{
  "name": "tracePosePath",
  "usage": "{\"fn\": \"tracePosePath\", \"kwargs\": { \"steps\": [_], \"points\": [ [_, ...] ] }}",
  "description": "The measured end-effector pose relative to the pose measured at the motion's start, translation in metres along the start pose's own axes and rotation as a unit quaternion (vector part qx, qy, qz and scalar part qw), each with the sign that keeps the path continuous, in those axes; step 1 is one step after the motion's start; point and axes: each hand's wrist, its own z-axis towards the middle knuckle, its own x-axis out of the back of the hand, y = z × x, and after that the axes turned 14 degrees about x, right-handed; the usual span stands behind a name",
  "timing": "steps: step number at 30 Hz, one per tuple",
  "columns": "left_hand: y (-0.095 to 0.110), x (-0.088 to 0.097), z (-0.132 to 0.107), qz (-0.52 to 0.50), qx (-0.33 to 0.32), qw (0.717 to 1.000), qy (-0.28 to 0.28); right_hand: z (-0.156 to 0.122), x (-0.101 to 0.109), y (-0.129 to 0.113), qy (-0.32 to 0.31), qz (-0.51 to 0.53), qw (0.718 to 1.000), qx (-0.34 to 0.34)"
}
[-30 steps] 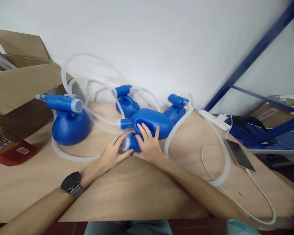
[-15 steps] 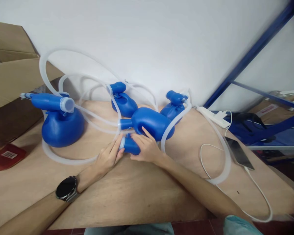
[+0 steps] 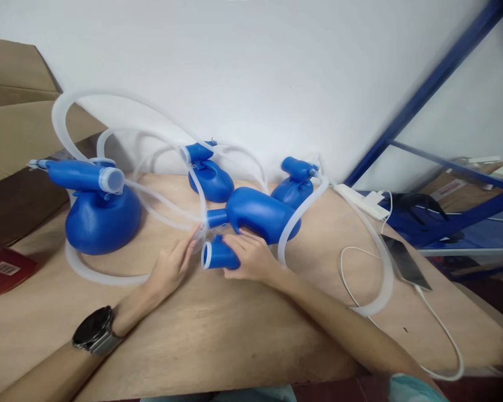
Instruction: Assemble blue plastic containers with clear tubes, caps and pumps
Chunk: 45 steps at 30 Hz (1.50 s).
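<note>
My right hand (image 3: 254,254) grips a short blue plastic mouthpiece (image 3: 218,255), whose pale-rimmed open end faces left. Pinched in the fingers of my left hand (image 3: 171,262) is a clear cap (image 3: 198,241), apart from that rim. Just behind both hands a blue plastic bottle (image 3: 260,212) lies on its side, its neck pointing left at a clear hose (image 3: 202,198). Three more blue bottles with mouthpieces on top stand around: a large one (image 3: 103,220) at left, one (image 3: 212,181) at the back and another (image 3: 292,192) at back right.
The wooden table (image 3: 218,335) meets a white wall. Open cardboard boxes (image 3: 17,128) and a red package (image 3: 8,271) are at left. A power strip (image 3: 360,201), phone (image 3: 404,262) and white cable lie at right, beside a blue metal rack (image 3: 427,95).
My left hand has pulled left, taking the clear cap off the blue mouthpiece and baring its open end. My right hand keeps its grip. The view has shifted slightly.
</note>
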Motion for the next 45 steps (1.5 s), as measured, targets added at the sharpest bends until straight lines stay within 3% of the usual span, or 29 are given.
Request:
{"fn": "tracePosePath", "kwargs": {
  "steps": [2, 5, 9, 13, 15, 18, 23, 27, 32, 36, 39, 41, 45],
  "points": [
    [-0.003, 0.001, 0.002, -0.018, -0.045, 0.999, -0.021, -0.004, -0.001, 0.001, -0.007, -0.008, 1.000, 0.002],
    [-0.006, 0.003, 0.006, -0.027, -0.046, 0.998, -0.032, -0.014, -0.001, 0.003, -0.015, -0.013, 1.000, -0.013],
    [-0.006, 0.012, 0.013, -0.024, 0.026, 0.999, -0.025, -0.031, 0.003, 0.003, -0.014, -0.028, 0.999, 0.013],
    [-0.004, 0.023, 0.022, 0.016, 0.101, 0.995, 0.016, -0.043, 0.009, 0.003, -0.001, -0.037, 0.999, 0.032],
    [0.001, 0.026, 0.022, 0.017, 0.122, 0.992, -0.012, -0.045, 0.012, 0.002, 0.008, -0.039, 0.999, 0.028],
    [0.014, 0.022, 0.013, 0.008, 0.067, 0.993, -0.092, -0.045, 0.014, 0.000, 0.015, -0.042, 0.999, 0.019],
    [0.034, 0.015, -0.009, -0.002, -0.133, 0.991, -0.016, -0.042, 0.013, -0.004, 0.001, -0.048, 0.999, -0.008],
    [0.042, 0.009, -0.020, -0.045, -0.209, 0.974, -0.082, -0.039, 0.013, -0.007, 0.002, -0.052, 0.999, 0.004],
    [0.051, 0.005, -0.023, -0.070, -0.246, 0.957, -0.135, -0.036, 0.014, -0.007, 0.005, -0.047, 0.998, 0.037],
    [0.059, 0.019, -0.019, -0.094, -0.261, 0.936, -0.217, -0.040, 0.012, -0.003, 0.009, -0.035, 0.995, 0.098],
    [0.059, 0.030, -0.015, -0.126, -0.234, 0.924, -0.275, -0.045, 0.012, 0.001, 0.003, -0.027, 0.993, 0.119],
    [0.052, 0.031, -0.011, -0.117, -0.217, 0.932, -0.267, -0.048, 0.012, 0.001, -0.012, -0.024, 0.994, 0.109],
    [0.030, 0.023, -0.006, -0.024, -0.184, 0.972, -0.144, -0.048, 0.014, -0.001, -0.014, -0.021, 0.998, 0.063]
  ]
}}
